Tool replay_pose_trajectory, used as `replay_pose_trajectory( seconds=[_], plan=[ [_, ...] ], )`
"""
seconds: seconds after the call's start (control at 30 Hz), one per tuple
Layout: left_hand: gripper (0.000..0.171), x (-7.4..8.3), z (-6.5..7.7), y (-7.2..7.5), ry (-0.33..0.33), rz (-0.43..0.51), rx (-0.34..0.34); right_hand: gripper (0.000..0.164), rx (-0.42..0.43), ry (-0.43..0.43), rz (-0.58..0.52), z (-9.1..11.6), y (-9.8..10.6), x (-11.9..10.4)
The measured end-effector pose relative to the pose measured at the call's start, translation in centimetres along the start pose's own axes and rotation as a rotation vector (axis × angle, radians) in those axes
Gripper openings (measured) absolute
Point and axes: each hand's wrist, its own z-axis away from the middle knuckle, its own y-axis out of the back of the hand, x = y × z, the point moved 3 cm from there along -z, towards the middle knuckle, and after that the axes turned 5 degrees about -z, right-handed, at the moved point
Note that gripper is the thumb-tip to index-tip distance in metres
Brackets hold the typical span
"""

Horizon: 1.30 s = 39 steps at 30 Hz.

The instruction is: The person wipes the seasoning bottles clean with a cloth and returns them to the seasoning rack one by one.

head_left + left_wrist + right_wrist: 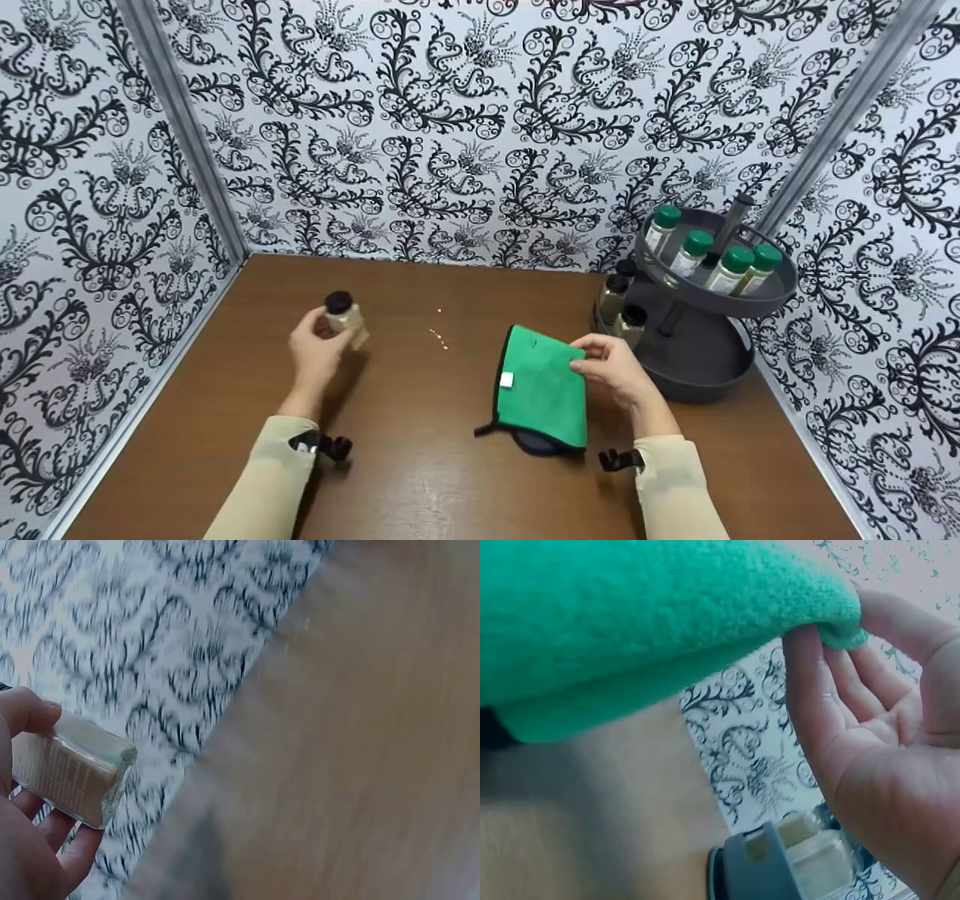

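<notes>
Left hand (319,352) gripping black-capped spice jar (344,316) above counter (420,480), left of pale specks (445,346). Right hand (619,371) pinching raised green cloth (546,390) by edge, near two-tier round rack (709,360).

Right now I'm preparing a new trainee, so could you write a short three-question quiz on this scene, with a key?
1. What is the left hand holding?
2. True or false: the right hand pinches the green cloth by an edge.
3. How many green-capped jars stand on the upper tray?

Key:
1. A black-capped jar.
2. True.
3. Four.
</notes>
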Motion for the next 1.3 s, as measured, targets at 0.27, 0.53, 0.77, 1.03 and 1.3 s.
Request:
replay_pose_trajectory(
  seconds=[0.27, 0.53, 0.77, 1.03, 1.3],
  plan=[
    [0.055, 3.7, 2.5, -4.4, -0.085, 0.040, -0.195, 0.036, 0.127, 0.075, -0.158, 0.1, -1.3, -1.4],
    [0.052, 5.7, 5.1, -9.4, -0.260, 0.010, -0.349, 0.034, 0.335, 0.180, -0.239, -0.1, -2.6, -3.3],
    [0.052, 8.7, 7.5, -13.0, -0.367, -0.032, -0.469, 0.030, 0.409, 0.271, -0.168, 0.6, -2.8, -4.5],
    [0.044, 12.5, 10.2, -14.8, -0.477, -0.063, -0.554, 0.028, 0.494, 0.360, 0.082, 0.5, -3.3, -4.5],
    [0.041, 12.1, 12.0, -14.6, -0.464, -0.110, -0.659, 0.022, 0.507, 0.443, 0.239, 0.8, -4.3, -4.2]
  ],
)
